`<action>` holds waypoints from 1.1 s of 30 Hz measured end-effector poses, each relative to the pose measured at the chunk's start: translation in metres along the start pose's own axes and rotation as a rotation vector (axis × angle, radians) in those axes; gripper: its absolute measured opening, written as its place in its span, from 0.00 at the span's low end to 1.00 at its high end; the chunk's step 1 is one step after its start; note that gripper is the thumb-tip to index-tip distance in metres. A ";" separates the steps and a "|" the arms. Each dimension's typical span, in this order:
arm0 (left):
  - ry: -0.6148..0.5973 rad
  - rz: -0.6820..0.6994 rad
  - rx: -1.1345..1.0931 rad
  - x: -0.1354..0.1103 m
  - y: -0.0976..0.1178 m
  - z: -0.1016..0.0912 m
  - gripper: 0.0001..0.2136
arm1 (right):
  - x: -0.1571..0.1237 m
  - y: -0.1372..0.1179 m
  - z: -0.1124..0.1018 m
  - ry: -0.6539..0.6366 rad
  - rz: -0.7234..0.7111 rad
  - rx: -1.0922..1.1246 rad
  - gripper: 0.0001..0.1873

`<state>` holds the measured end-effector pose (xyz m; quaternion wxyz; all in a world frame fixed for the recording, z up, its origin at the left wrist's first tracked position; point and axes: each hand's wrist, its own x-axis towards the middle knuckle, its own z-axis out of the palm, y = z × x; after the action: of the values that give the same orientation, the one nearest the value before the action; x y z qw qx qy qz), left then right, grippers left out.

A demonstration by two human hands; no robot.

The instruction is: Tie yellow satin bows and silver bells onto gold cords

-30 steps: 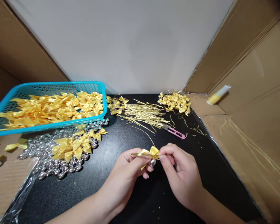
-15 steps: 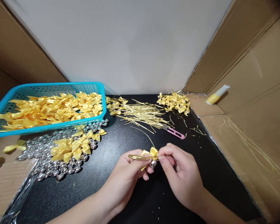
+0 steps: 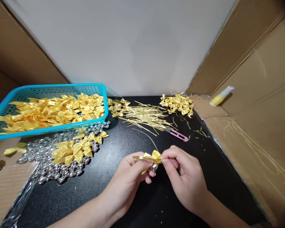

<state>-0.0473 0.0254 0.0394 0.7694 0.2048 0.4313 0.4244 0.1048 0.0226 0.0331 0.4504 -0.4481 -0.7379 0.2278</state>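
Note:
Between my two hands is a yellow satin ribbon bow (image 3: 156, 155) with a shiny silver bead (image 3: 154, 167) hanging just below its knot. My left hand (image 3: 129, 174) is closed, pinching the bow's left side between thumb and fingers. A flattened bundle of gold cord (image 3: 138, 157) also sticks out leftward from that pinch. On the other side, my right hand (image 3: 186, 177) is closed, thumb and index fingertip pressed together at the bow's right edge. What exactly lies in that pinch is mostly hidden. One thin gold strand (image 3: 148, 136) rises from the bow toward the upper left.
A blue basket (image 3: 106, 104) of yellow bows stands at the left. Silver beads (image 3: 42, 148) and loose bows (image 3: 72, 150) lie before it. Beyond my hands are cut gold cords (image 3: 144, 115), pink thread snips (image 3: 179, 135) and beaded bows (image 3: 178, 103). A cone (image 3: 222, 96) stands right.
The silver bead has shifted slightly left, and the gold cord bundle in my left hand has moved slightly right. Both hands keep nearly the same place and their pinches.

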 end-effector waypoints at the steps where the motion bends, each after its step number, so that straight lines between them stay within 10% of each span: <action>1: -0.001 0.001 -0.002 0.000 0.000 0.000 0.07 | 0.000 0.000 0.000 -0.002 0.008 0.004 0.08; 19: -0.022 -0.022 -0.053 0.002 -0.006 -0.003 0.07 | -0.003 0.005 0.006 -0.122 0.333 0.312 0.10; 33: -0.057 0.011 -0.001 -0.002 -0.005 -0.002 0.08 | -0.005 0.002 0.007 -0.100 0.292 0.353 0.10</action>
<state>-0.0471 0.0209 0.0362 0.7791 0.2189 0.4076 0.4230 0.1006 0.0200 0.0260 0.4468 -0.4527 -0.6353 0.4381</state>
